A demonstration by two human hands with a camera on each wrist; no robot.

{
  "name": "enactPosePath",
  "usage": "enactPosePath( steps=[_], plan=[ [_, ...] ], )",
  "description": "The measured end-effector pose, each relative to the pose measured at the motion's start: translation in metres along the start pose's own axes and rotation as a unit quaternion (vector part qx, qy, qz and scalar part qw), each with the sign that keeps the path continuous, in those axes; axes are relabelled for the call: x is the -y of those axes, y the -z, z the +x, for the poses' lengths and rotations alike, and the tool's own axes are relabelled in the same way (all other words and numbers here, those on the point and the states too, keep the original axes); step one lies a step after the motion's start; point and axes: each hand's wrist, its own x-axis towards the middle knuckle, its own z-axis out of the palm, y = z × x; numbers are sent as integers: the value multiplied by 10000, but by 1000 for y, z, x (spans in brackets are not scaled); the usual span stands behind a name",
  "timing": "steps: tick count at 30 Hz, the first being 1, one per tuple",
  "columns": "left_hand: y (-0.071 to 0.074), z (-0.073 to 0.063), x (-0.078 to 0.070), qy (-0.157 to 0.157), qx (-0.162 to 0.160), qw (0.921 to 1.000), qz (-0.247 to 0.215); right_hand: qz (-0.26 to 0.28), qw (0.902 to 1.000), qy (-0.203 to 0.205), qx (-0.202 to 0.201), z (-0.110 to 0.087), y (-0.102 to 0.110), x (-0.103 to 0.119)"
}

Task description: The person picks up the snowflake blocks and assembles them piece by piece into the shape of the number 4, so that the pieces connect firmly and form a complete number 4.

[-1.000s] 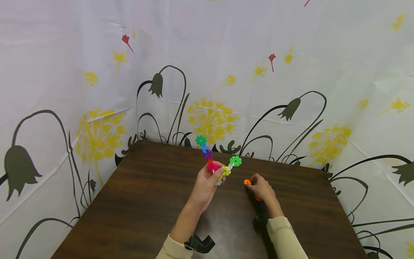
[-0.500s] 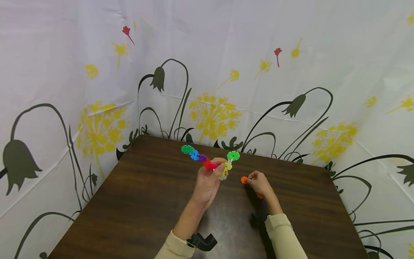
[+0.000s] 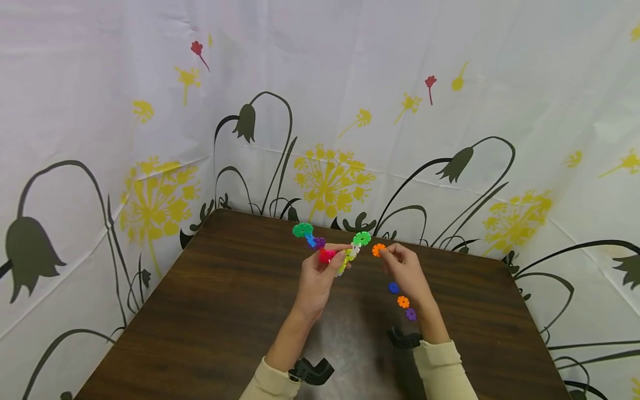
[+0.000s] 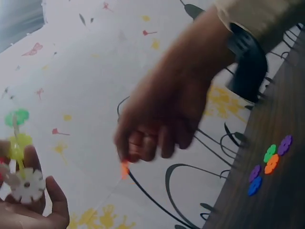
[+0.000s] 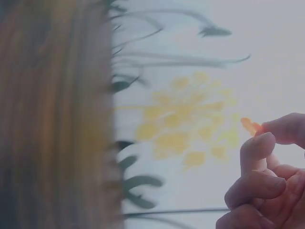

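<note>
My left hand (image 3: pixel 315 283) pinches a chain of interlocking notched plastic discs above the table. A green disc (image 3: pixel 302 230) ends one branch, followed by blue and purple, then a pink disc (image 3: pixel 327 255) at the fingers. The other branch runs through a yellow disc (image 3: pixel 349 255) to a second green disc (image 3: pixel 362 239). A white disc (image 4: pixel 27 185) shows low on the chain in the left wrist view. Between thumb and fingertips my right hand (image 3: pixel 411 275) holds a single orange disc (image 3: pixel 379 250), raised just right of the chain and apart from it.
Loose discs lie on the dark wooden table (image 3: pixel 225 311) beneath my right hand: a blue disc (image 3: pixel 393 288), an orange one and a purple disc (image 3: pixel 411 314). The left wrist view also shows a loose green disc (image 4: pixel 269 152). A flower-printed cloth (image 3: pixel 320 83) hangs behind the table.
My right hand has lifted the orange disc up from near the tabletop, uncovering the loose discs below. In my left hand the chain has swung and tilted; the hand stays in about the same place.
</note>
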Motion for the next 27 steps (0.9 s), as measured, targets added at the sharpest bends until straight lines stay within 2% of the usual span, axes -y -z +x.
enactPosePath(
  steps=[3,5,13,20,27],
  plan=[
    [-1,2,2,251,-150,9995,120,280,9993,230,-108,-6,3,20],
    [-1,3,4,304,-211,9992,175,461,9982,346,-145,-10,3,30],
    [1,0,6,121,-197,9966,792,1065,9904,863,-181,-25,3,65],
    [3,-2,4,-226,-54,9894,1431,840,9895,1169,-95,-29,1,77],
    [3,-3,3,-352,118,9866,1586,588,9894,1312,-226,-31,1,78]
  ],
)
